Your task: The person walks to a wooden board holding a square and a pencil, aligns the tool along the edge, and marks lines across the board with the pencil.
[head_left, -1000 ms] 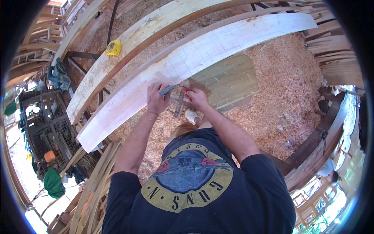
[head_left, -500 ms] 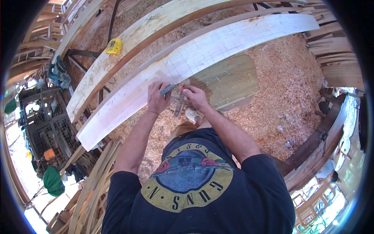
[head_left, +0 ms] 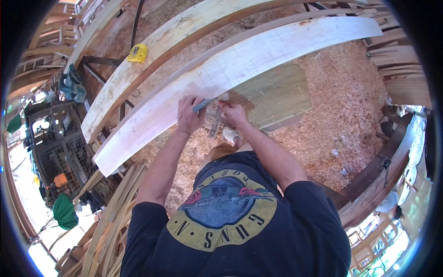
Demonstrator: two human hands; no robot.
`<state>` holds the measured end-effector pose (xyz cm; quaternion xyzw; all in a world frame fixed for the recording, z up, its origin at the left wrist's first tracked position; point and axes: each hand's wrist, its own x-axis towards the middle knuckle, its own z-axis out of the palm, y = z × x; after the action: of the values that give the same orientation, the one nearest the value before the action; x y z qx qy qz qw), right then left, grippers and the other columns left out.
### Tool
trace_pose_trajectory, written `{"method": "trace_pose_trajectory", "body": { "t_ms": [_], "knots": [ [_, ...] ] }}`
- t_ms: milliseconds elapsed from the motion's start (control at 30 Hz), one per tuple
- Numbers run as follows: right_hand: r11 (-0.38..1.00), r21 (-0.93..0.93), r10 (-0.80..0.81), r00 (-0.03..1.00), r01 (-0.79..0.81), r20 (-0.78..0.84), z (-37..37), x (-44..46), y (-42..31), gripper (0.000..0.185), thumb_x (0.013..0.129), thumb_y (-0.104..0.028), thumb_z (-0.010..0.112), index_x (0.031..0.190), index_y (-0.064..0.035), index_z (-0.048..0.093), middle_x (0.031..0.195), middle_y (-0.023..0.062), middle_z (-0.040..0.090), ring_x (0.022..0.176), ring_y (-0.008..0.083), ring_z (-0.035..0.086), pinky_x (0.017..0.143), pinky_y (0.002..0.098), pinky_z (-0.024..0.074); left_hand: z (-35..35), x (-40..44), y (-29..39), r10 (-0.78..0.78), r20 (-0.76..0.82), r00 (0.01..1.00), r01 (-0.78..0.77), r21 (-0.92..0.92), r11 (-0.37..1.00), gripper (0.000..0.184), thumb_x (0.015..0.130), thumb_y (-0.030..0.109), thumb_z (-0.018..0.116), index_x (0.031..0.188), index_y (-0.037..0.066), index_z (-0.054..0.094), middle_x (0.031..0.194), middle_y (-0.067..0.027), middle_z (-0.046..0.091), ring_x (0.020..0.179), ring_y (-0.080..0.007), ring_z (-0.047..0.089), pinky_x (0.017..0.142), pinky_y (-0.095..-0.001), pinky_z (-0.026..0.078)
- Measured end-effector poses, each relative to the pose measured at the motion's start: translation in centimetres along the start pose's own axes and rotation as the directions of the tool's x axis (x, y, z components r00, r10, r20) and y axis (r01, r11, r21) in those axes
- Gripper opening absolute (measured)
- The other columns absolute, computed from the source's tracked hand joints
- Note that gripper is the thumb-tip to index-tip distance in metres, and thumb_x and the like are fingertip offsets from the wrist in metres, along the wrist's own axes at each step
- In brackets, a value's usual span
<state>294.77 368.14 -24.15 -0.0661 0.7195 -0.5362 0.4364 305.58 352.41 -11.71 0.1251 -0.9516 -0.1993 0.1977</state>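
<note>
My left hand (head_left: 191, 115) is closed round a slim grey-blue tool (head_left: 201, 105) that looks like a utility knife, its front end pointing toward my other hand. Facing it, my right hand (head_left: 234, 114) pinches a small red-tipped stick (head_left: 221, 104), pencil-like but mostly hidden by the fingers. The two tips are close together; whether they touch I cannot tell. Just beyond both hands runs a long, pale curved plank (head_left: 221, 69) with faint lines drawn across it.
A yellow tape measure (head_left: 137, 53) sits on a second curved beam (head_left: 108, 99) farther back. Beneath the plank lies a greenish board (head_left: 277, 94) on wood shavings (head_left: 346, 92). Wooden strips (head_left: 108, 221) are stacked at lower left, and a person (head_left: 390, 205) shows at far right.
The view has shifted slightly, so everything sits a little farther right. Both hands stay close together with the same things in them.
</note>
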Motion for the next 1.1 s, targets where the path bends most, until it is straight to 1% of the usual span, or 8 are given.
{"method": "trace_pose_trajectory", "body": {
  "t_ms": [133,233,333,433,533,800,900,1100],
  "knots": [
    [0.99,0.07,0.117,0.985,-0.126,0.124,-1.4,-2.4,-4.1,0.036,0.1,-0.036,0.07,0.099,-0.0007,0.077,0.079,0.0036,0.071,0.065,0.0083,0.061,0.057,0.0267,0.049,-0.1,0.1,0.0,0.002,-0.002,1.0,-0.002,-0.004,1.0,0.02,0.086,0.014,0.074,0.105,0.014,0.068,0.095,-0.0098,0.063,0.089,-0.0345,0.06,0.077,-0.0473,0.044],
    [0.992,0.088,0.075,0.985,-0.089,0.153,-1.1,-1.6,-2.6,0.032,0.1,-0.031,0.069,0.091,-0.0007,0.074,0.077,0.0034,0.069,0.062,0.0083,0.06,0.054,0.0264,0.0481,-0.1,0.1,0.1,-0.002,0.0,1.0,0.002,-0.005,1.0,0.021,0.085,0.014,0.074,0.106,0.014,0.068,0.096,-0.01,0.063,0.09,-0.0348,0.06,0.078,-0.0478,0.044],
    [0.968,0.213,0.101,0.983,-0.133,0.154,-1.4,-5.0,-7.3,0.028,0.101,-0.027,0.067,0.101,0.0003,0.075,0.079,0.0029,0.069,0.062,0.0082,0.06,0.055,0.0265,0.0482,0.0,-0.1,-0.1,-0.006,0.01,1.0,0.006,0.003,1.0,0.023,0.084,0.014,0.074,0.106,0.014,0.068,0.097,-0.0102,0.063,0.091,-0.0352,0.06,0.079,-0.0484,0.044],
    [0.96,0.279,-0.04,0.987,-0.004,0.155,-1.7,-7.4,-9.1,0.027,0.103,-0.022,0.066,0.115,0.0006,0.076,0.082,0.0029,0.071,0.061,0.0087,0.06,0.056,0.0259,0.0498,0.1,-0.2,-0.2,-0.006,0.005,1.0,0.006,-0.005,1.0,0.024,0.084,0.014,0.074,0.106,0.014,0.067,0.098,-0.0105,0.064,0.092,-0.0358,0.06,0.08,-0.0487,0.045],
    [0.945,0.328,-0.05,0.989,0.002,0.138,-3.0,-8.5,-9.4,0.028,0.103,-0.022,0.065,0.115,0.0017,0.074,0.086,0.0034,0.072,0.063,0.0089,0.06,0.057,0.0254,0.0495,0.0,-0.2,-0.1,-0.011,0.009,1.0,0.011,-0.003,1.0,0.023,0.084,0.013,0.074,0.106,0.014,0.068,0.099,-0.0107,0.064,0.093,-0.0361,0.06,0.081,-0.0488,0.045],
    [0.997,0.073,0.036,0.999,-0.035,-0.013,-9.3,-9.5,-1.4,0.027,0.103,-0.023,0.064,0.113,0.0008,0.073,0.082,0.0038,0.07,0.063,0.0092,0.061,0.057,0.0263,0.0497,-2.4,-1.1,1.1,-0.041,0.009,0.999,0.042,-0.117,0.992,0.022,0.087,0.011,0.072,0.109,0.011,0.073,0.1,-0.0124,0.068,0.094,-0.0368,0.064,0.082,-0.0466,0.05],
    [0.993,0.046,0.108,0.993,-0.105,-0.05,-11.7,-10.1,1.3,0.027,0.102,-0.022,0.064,0.113,0.0016,0.071,0.081,0.004,0.069,0.062,0.0091,0.061,0.057,0.0257,0.049,-5.6,-1.8,3.2,-0.368,0.307,0.878,0.442,-0.222,0.869,0.017,0.089,0.01,0.073,0.106,0.008,0.075,0.1,-0.0142,0.071,0.085,-0.0362,0.068,0.075,-0.0432,0.054],
    [0.993,-0.011,0.115,0.989,-0.116,-0.093,-13.4,-10.1,5.2,0.028,0.1,-0.025,0.065,0.112,-0.0008,0.074,0.08,0.0032,0.07,0.062,0.01,0.063,0.058,0.0282,0.0519,-8.5,-2.9,3.3,-0.212,0.054,0.976,0.219,-0.229,0.949,0.02,0.086,0.011,0.078,0.106,0.007,0.075,0.099,-0.0146,0.072,0.082,-0.0358,0.069,0.073,-0.0424,0.056]
  ]
}}
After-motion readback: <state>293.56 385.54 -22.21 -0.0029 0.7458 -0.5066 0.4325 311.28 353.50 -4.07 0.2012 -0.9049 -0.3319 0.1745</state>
